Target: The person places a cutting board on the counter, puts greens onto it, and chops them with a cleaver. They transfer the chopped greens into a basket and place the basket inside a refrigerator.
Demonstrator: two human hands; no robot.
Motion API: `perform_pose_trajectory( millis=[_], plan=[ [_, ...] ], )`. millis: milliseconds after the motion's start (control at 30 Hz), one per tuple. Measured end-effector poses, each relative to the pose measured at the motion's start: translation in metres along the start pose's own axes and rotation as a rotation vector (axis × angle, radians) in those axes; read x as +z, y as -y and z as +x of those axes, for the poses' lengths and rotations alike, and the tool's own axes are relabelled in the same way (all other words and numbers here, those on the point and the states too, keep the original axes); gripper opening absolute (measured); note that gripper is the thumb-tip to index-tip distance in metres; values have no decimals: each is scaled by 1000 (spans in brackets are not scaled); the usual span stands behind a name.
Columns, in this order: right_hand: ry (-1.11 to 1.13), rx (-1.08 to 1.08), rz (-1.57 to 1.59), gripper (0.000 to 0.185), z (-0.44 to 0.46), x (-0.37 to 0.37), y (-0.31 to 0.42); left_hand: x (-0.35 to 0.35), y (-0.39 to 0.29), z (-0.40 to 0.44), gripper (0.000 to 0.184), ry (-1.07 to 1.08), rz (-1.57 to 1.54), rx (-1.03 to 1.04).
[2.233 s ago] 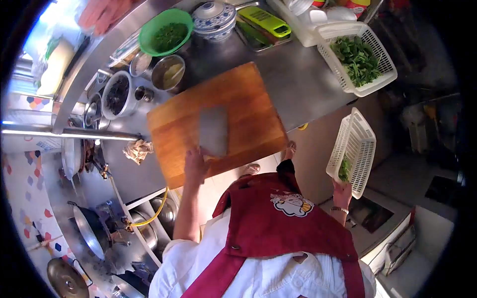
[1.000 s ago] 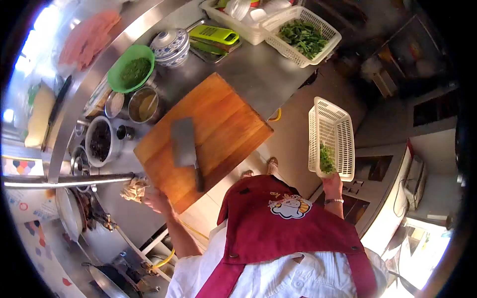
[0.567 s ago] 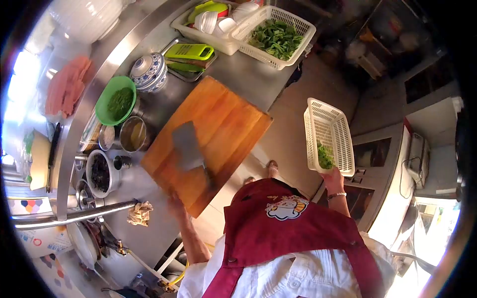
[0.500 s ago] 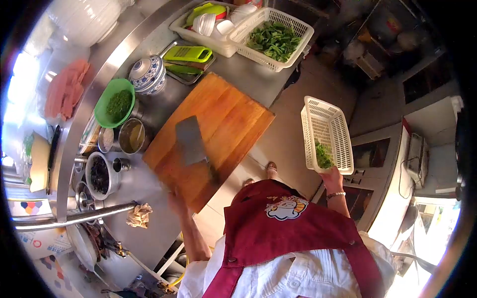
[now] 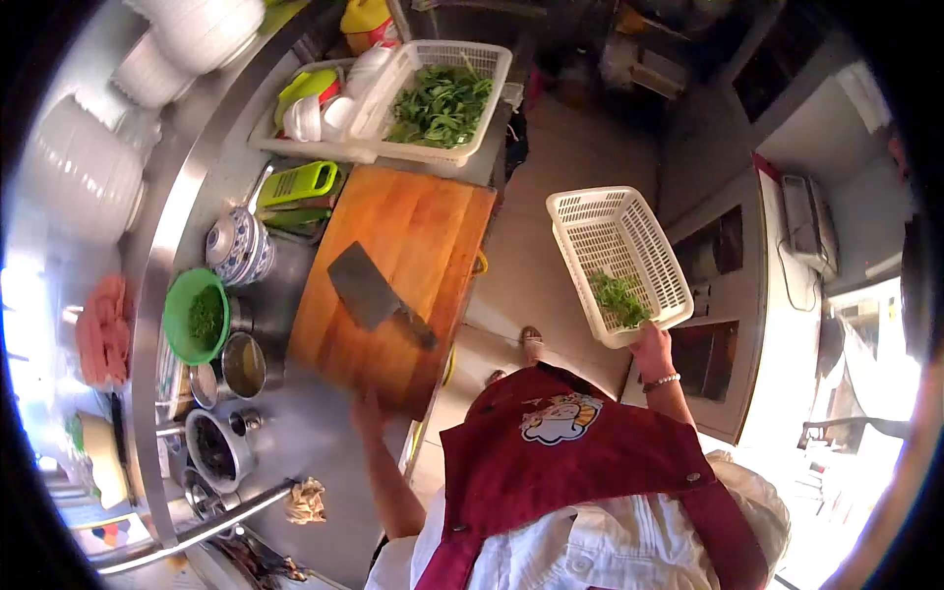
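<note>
My right hand (image 5: 651,352) grips the near end of a white slotted plastic basket (image 5: 639,246). A small heap of green herbs (image 5: 618,298) lies in its near end. The basket is held above the floor, to the right of the counter. My left hand (image 5: 367,413) is at the near edge of a thick wooden cutting board (image 5: 423,226); its fingers are blurred. A cleaver (image 5: 369,287) lies flat on the board, its dark handle pointing toward my body.
Left of the board stand a green bowl of chopped greens (image 5: 206,313), metal containers (image 5: 243,366), a bowl of dark food (image 5: 218,452) and a blue-and-white lidded pot (image 5: 239,246). Beyond it sit a green grater (image 5: 295,184) and a basket of leafy greens (image 5: 500,74). Crumpled paper (image 5: 306,501) lies nearby.
The view has shifted. The board, with the cleaver on it, has turned squarer to the counter and sits closer to the leafy greens basket. My right hand still holds the herb basket, now tilted differently.
</note>
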State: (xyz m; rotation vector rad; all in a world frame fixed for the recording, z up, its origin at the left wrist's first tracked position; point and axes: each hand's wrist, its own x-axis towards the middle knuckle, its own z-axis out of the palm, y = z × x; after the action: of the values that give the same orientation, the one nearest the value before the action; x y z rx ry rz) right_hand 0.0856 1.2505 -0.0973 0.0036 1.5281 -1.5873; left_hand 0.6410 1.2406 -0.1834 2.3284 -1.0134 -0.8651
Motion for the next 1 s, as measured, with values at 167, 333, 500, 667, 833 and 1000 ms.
perform_pose_trajectory(
  millis=[167, 333, 500, 667, 833, 1000],
  plan=[
    [26, -41, 70, 34, 4, -21, -14, -40, -74, -23, 34, -37, 214, 392],
    [24, -69, 125, 38, -21, -31, -13, 2, -208, -25, 39, 53, -324, 559],
    [31, -145, 214, 41, -43, -54, -24, 40, -321, -34, 55, 181, -231, 820],
    [3, -278, 154, 43, -78, -96, -47, 102, -338, -34, 48, 490, -394, 873],
    [-170, -255, 234, 40, -117, -79, -19, 128, -332, -96, 46, 845, -350, 592],
    [-115, -232, 214, 41, -131, -88, 5, 127, -346, -120, 53, 937, -426, 591]
  ],
)
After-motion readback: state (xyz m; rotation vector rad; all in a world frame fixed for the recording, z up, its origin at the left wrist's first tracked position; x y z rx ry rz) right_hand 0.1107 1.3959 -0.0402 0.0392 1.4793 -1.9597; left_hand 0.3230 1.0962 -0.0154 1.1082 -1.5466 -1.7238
